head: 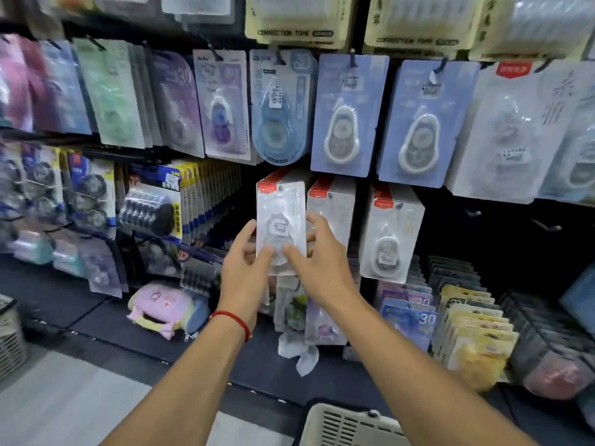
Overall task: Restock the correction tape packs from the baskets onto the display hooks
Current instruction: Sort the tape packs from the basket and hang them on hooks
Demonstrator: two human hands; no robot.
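pack in hand: white correction tape pack [280, 225], dead centre of the frame, held upright against a row of the same red-topped packs, so it looks like it's lining up with that hook

left hand [246, 257]: thumb on the front of the blister, fingers behind it, pinching the lower left edge to keep the card square

right hand [317, 249]: mirrors it on the lower right edge, both thumbs nearly meeting on the bubble

why low grip: leaves the top hole free for the peg, I'd guess; can't actually see the hook tip behind the card

matching rows: two more stacks [391, 233] just to the right, centre of frame

basket [341, 424]: bottom centre, right under the arms, only its rim shows

empty hooks [544, 224]: right middle of the frame
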